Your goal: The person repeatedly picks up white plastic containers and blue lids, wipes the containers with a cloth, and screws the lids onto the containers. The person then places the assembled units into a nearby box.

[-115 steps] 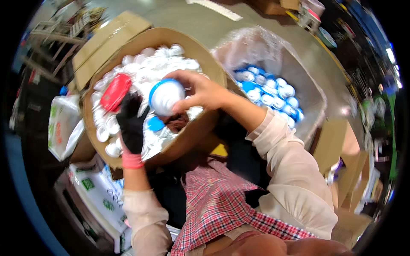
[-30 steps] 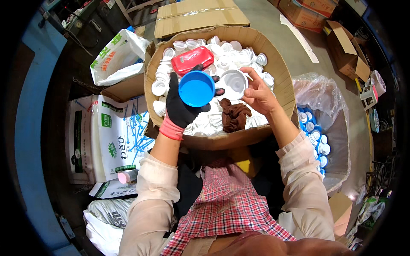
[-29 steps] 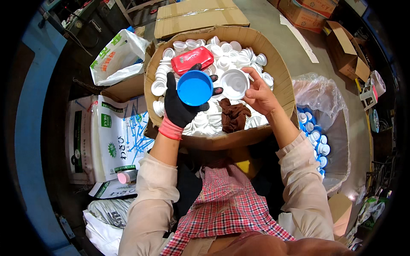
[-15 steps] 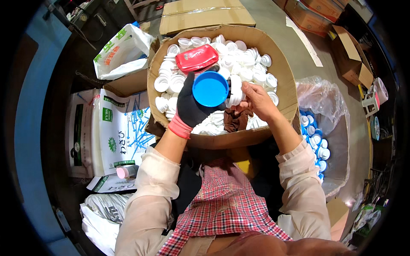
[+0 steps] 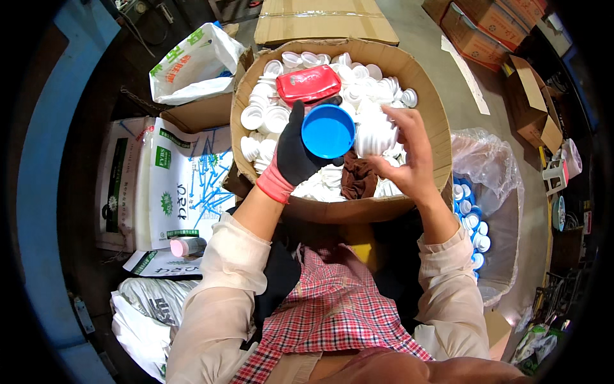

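Note:
My left hand [image 5: 295,150], in a black glove with a red cuff, is closed round a round blue cap [image 5: 327,132], its hollow side facing up. Right beside that cap is a white ribbed cap piece [image 5: 376,133], slightly blurred. My bare right hand [image 5: 412,153] curves round this piece, forefinger at the upper edge and thumb at the lower one. Whether the two pieces are joined cannot be seen. Below them, many white caps [image 5: 274,120] fill a cardboard box [image 5: 422,77]. A red pouch [image 5: 309,85] and a brown cloth [image 5: 359,176] lie on the caps.
To the right, a plastic-lined box [image 5: 505,243] holds several blue-and-white caps [image 5: 474,224]. On the left, blue sticks [image 5: 208,169] lie on a printed white sack [image 5: 167,192] near a pink-capped bottle [image 5: 185,247]. A white bag [image 5: 198,64] and a closed carton [image 5: 326,22] stand behind.
My right hand has spread its forefinger and thumb wider round the white piece. The blue cap and both hands sit slightly further right in view, as does the whole box.

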`<state>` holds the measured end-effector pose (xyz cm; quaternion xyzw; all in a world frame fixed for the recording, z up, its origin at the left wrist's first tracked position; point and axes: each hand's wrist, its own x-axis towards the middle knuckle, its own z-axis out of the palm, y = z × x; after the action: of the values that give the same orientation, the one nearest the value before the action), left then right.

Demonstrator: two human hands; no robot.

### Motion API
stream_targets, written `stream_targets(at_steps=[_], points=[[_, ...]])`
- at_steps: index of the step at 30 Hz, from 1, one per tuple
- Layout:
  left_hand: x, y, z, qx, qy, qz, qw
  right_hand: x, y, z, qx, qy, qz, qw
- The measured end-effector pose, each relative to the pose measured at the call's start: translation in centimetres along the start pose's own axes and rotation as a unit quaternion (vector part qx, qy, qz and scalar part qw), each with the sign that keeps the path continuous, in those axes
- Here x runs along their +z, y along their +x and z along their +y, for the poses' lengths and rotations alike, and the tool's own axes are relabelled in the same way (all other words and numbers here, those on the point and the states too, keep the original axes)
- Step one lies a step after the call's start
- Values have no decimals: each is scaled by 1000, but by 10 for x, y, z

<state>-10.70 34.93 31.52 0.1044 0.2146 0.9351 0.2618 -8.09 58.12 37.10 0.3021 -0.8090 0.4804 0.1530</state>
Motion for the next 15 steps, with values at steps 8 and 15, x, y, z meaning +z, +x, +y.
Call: stream_targets(at_steps=[8,15], points=[[4,-9,-12,185,662,-6,726,20,2,3,-86,-84,-68,990],[9,-2,-16,-62,19,48,997,21,0,8,-79,-75,-76,991]])
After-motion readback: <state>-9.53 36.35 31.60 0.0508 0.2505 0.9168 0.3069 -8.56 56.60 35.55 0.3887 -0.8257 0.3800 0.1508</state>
